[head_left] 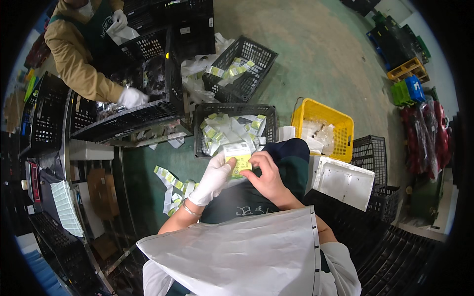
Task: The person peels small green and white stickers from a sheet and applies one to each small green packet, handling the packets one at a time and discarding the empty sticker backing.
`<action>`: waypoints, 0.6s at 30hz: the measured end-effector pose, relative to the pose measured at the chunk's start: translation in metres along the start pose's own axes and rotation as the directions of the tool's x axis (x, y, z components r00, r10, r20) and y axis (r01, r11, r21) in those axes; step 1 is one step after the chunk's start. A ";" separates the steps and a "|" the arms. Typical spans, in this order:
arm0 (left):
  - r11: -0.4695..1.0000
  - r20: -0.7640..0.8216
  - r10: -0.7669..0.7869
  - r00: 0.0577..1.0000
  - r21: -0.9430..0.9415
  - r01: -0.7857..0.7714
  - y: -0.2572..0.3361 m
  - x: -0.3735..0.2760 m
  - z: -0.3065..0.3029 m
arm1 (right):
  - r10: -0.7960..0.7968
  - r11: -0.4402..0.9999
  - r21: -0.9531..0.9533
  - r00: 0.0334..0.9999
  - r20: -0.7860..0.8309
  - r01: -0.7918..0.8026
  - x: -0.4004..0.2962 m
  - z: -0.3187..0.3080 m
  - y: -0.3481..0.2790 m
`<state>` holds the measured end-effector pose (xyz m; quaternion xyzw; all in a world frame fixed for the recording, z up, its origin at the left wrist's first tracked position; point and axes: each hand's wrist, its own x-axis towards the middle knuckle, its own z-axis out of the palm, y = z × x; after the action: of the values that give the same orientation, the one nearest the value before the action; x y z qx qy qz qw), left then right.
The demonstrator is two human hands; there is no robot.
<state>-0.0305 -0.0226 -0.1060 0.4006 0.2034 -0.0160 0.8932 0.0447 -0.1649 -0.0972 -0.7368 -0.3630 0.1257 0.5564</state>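
Observation:
My left hand [214, 180], in a white glove, grips a printed yellow-green and white label [238, 158] above my lap. Its thumb lies on the label's face. My bare right hand [265, 174] is at the label's right edge, thumb and forefinger touching or nearly touching it; a firm pinch cannot be made out. Just beyond the label stands a black plastic crate [237, 108] with a tangle of label strips [237, 127] in it. More of the label strip [171, 181] trails on the floor left of my left wrist.
A second black crate [255, 66] with labels stands farther off. To the right are a yellow plastic basket [326, 107] and a white foam box [344, 183]. At upper left a co-worker's gloved hand [133, 97] reaches over a black crate [129, 124] on a metal table.

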 end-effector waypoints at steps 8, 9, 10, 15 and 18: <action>0.852 0.136 0.109 0.985 0.497 -0.163 0.002 -0.010 0.008 | 0.471 0.722 0.472 0.859 0.200 -0.506 0.001 -0.014 0.016; 0.953 0.180 0.071 0.981 0.278 -0.120 0.013 -0.015 0.015 | 0.468 0.710 0.494 0.861 0.199 -0.501 0.004 -0.018 0.011; 0.945 0.162 0.112 0.980 0.288 -0.156 0.024 -0.017 0.015 | 0.465 0.682 0.518 0.852 0.239 -0.517 0.007 -0.024 0.007; 0.882 0.027 0.408 0.912 0.244 -0.402 0.118 -0.038 0.007 | 0.449 0.704 0.515 0.868 0.212 -0.490 0.004 -0.051 0.009; 0.684 0.194 0.660 0.726 0.246 -0.687 0.160 -0.097 0.019 | 0.387 0.757 0.472 0.892 0.236 -0.453 0.009 -0.056 0.000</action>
<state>-0.0818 0.0586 0.0552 0.5769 -0.0034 0.2648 0.7727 0.0846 -0.1996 -0.0757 -0.6139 -0.1750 0.3850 0.6665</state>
